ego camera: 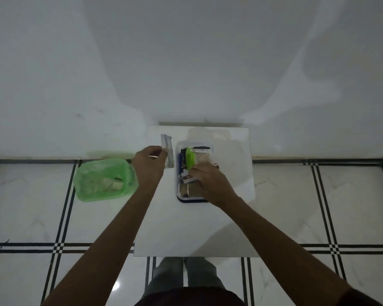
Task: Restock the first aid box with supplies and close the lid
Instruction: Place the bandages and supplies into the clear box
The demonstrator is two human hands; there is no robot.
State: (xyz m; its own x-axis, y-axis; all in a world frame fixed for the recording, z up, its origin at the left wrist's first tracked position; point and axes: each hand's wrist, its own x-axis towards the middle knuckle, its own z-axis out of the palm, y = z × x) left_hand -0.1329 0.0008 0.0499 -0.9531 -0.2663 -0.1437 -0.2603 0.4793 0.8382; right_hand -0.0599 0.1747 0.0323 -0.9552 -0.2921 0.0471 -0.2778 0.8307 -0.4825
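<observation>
First aid box (179,173): open, mid-tabletop (230,217), part-filled. Left hand (149,163): grip pinched on sachet (165,141), long axis upright, just left of box. Right hand (209,180): fingers curled on packets (189,177) inside. Lid not visible.

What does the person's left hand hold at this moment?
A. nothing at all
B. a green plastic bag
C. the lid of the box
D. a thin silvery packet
D: the left hand pinches a thin silvery packet just left of the clear box.
</observation>
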